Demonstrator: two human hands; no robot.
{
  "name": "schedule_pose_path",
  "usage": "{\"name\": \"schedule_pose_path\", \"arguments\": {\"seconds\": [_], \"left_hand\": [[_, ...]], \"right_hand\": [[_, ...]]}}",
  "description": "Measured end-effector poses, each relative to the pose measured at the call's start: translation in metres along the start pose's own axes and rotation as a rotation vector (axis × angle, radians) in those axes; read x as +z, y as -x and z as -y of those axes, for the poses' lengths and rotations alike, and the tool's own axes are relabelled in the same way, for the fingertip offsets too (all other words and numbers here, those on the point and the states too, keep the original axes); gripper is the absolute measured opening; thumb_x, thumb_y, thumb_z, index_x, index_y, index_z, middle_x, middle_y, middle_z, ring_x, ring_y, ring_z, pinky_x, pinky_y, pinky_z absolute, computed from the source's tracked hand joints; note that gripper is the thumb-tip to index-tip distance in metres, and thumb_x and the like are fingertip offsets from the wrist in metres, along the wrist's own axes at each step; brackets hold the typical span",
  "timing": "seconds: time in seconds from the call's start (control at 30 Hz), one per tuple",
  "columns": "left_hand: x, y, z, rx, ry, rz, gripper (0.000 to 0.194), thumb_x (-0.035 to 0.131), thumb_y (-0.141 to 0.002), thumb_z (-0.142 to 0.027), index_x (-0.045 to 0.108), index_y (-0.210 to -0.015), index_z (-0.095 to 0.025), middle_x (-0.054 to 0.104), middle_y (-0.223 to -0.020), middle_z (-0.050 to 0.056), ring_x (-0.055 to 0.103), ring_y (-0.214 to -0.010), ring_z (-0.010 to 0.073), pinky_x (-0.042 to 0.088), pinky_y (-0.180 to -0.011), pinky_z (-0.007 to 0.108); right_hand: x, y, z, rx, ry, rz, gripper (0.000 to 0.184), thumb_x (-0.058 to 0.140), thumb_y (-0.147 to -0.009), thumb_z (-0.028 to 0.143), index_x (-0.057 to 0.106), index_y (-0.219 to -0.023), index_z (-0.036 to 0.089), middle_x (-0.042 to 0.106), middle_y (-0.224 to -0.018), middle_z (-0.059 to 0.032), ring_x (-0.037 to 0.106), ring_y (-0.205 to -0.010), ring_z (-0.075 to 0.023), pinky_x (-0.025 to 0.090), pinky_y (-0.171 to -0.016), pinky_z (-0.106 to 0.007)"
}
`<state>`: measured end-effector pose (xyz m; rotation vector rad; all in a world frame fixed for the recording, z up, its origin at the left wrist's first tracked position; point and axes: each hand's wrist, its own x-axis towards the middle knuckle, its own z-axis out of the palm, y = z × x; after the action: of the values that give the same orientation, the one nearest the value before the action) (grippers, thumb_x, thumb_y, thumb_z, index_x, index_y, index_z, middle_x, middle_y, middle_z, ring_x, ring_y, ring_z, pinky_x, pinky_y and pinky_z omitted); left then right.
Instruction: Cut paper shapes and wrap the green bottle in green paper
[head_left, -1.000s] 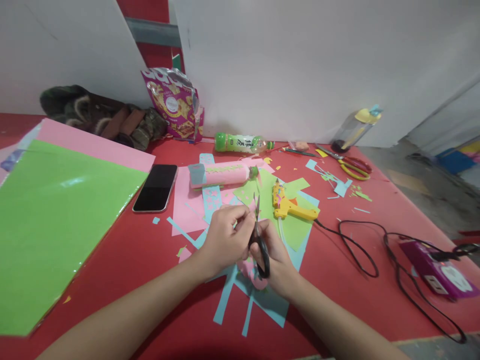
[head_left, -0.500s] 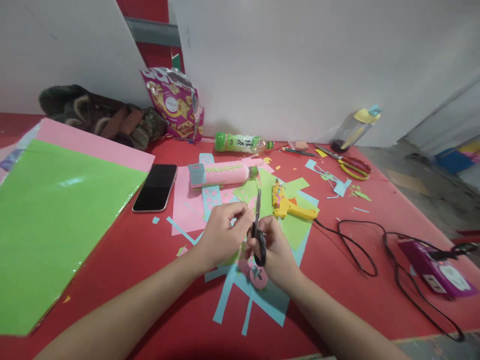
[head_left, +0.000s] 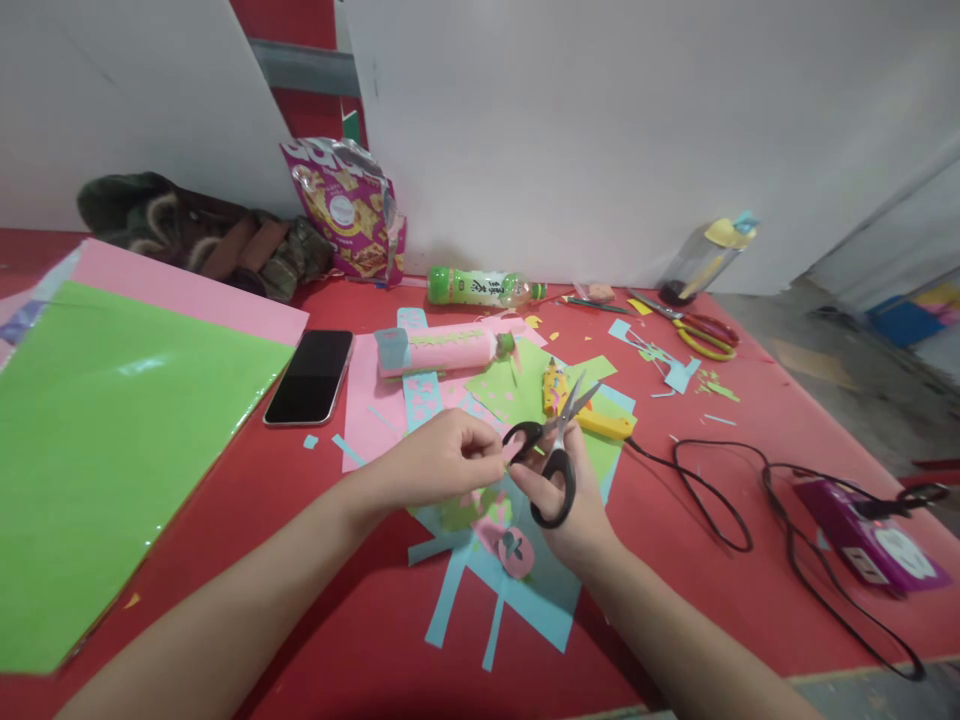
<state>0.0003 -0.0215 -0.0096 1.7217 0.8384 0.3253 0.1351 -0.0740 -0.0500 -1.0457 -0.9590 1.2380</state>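
Note:
Between the thumb and fingers of my left hand (head_left: 442, 458) is pinched a small pink paper piece (head_left: 511, 449). My right hand (head_left: 576, 505) holds black-handled scissors (head_left: 557, 460), their blades parted and pointing up and away. The paper piece is close to the scissor handles, beside the blades. Below my hands lie pink and green scraps and a pink paper circle (head_left: 516, 553) with a dark shape on it, on light blue paper (head_left: 536, 600). Beyond them rests a bottle wrapped in pink paper (head_left: 450, 348). Just behind the blades is a yellow glue gun (head_left: 600, 422), partly covered.
A phone (head_left: 310, 378) and green sheets (head_left: 142, 430) lie left. At the back are a snack bag (head_left: 346, 215), a green-labelled bottle (head_left: 484, 288), and red-and-yellow-handled scissors (head_left: 705, 335). A black cord (head_left: 720, 442) runs toward a purple box (head_left: 870, 540) on the right.
My right hand has turned the scissors, and their blades have opened and swung right. My left hand, still pinching, has drawn slightly down, and the pink piece now shows at its fingertips.

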Motion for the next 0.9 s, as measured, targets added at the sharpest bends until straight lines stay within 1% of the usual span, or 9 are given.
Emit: {"name": "schedule_pose_path", "arguments": {"seconds": [0.07,0.2,0.33,0.4,0.5,0.57,0.67,0.8,0.9], "left_hand": [[-0.001,0.001,0.0,0.002,-0.035,0.054,0.024,0.04,-0.066,-0.017,0.033,-0.044,-0.016,0.032,-0.04,-0.006,0.032,-0.039,0.0051,0.023,-0.038,0.018],[-0.003,0.002,0.001,0.024,-0.082,0.083,0.025,0.04,-0.064,-0.015,0.027,-0.043,-0.016,0.022,-0.042,-0.006,0.021,-0.04,0.0047,0.016,-0.038,0.02],[-0.006,0.001,0.001,0.049,-0.112,0.132,0.025,0.042,-0.064,-0.016,0.03,-0.042,-0.016,0.022,-0.043,-0.005,0.019,-0.041,0.0054,0.014,-0.039,0.021],[-0.008,0.001,0.0,0.05,-0.111,0.15,0.024,0.042,-0.065,-0.016,0.034,-0.042,-0.015,0.026,-0.042,-0.005,0.022,-0.041,0.0055,0.016,-0.038,0.02],[-0.011,0.0,0.001,0.012,-0.091,0.156,0.021,0.042,-0.067,-0.018,0.044,-0.047,-0.015,0.039,-0.044,-0.004,0.035,-0.042,0.0066,0.024,-0.04,0.018],[-0.013,0.0,0.001,-0.009,-0.086,0.147,0.019,0.04,-0.068,-0.018,0.046,-0.049,-0.015,0.044,-0.047,-0.003,0.042,-0.045,0.008,0.029,-0.042,0.018],[-0.013,-0.002,0.003,-0.01,-0.098,0.109,0.019,0.038,-0.067,-0.017,0.045,-0.05,-0.015,0.043,-0.049,-0.003,0.043,-0.046,0.0084,0.031,-0.043,0.018],[-0.008,-0.004,0.005,-0.01,-0.111,0.064,0.017,0.037,-0.067,-0.016,0.047,-0.054,-0.016,0.047,-0.053,-0.002,0.045,-0.049,0.0091,0.032,-0.044,0.018],[-0.003,-0.005,0.005,0.033,-0.105,0.042,0.015,0.037,-0.068,-0.015,0.048,-0.059,-0.016,0.048,-0.056,-0.003,0.047,-0.051,0.0089,0.034,-0.047,0.018]], "right_hand": [[0.0,0.0,0.0,0.014,-0.011,0.002,0.037,0.064,-0.061,0.019,0.031,-0.077,0.024,0.047,-0.071,0.0062,0.045,-0.058,-0.0084,0.037,-0.052,-0.021],[0.0,0.002,0.0,0.031,-0.047,0.062,0.037,0.064,-0.06,0.017,0.033,-0.079,0.024,0.049,-0.075,0.0051,0.047,-0.061,-0.0087,0.038,-0.054,-0.021],[-0.001,0.003,-0.001,0.06,-0.036,0.102,0.041,0.067,-0.059,0.018,0.034,-0.082,0.025,0.049,-0.076,0.0044,0.048,-0.062,-0.0094,0.039,-0.054,-0.022],[-0.001,0.003,-0.001,0.059,-0.019,0.105,0.041,0.067,-0.058,0.018,0.034,-0.082,0.025,0.049,-0.076,0.0043,0.048,-0.063,-0.0096,0.039,-0.055,-0.022],[0.0,0.003,0.001,0.045,0.011,0.071,0.037,0.064,-0.061,0.019,0.033,-0.08,0.024,0.048,-0.074,0.0046,0.047,-0.061,-0.0092,0.039,-0.054,-0.022],[0.0,0.002,0.002,0.027,0.028,0.027,0.035,0.062,-0.062,0.018,0.032,-0.079,0.024,0.047,-0.073,0.0052,0.047,-0.06,-0.009,0.039,-0.054,-0.022],[0.001,0.001,0.003,0.001,0.038,-0.045,0.032,0.06,-0.063,0.016,0.032,-0.076,0.024,0.047,-0.072,0.0056,0.048,-0.063,-0.0091,0.039,-0.055,-0.022],[-0.001,0.001,0.002,-0.016,0.002,-0.113,0.031,0.06,-0.064,0.016,0.032,-0.074,0.023,0.047,-0.071,0.0063,0.048,-0.062,-0.008,0.038,-0.056,-0.021],[-0.001,0.0,0.001,-0.021,-0.01,-0.155,0.032,0.061,-0.064,0.015,0.031,-0.074,0.023,0.047,-0.071,0.0067,0.047,-0.06,-0.0069,0.038,-0.056,-0.02]]}}
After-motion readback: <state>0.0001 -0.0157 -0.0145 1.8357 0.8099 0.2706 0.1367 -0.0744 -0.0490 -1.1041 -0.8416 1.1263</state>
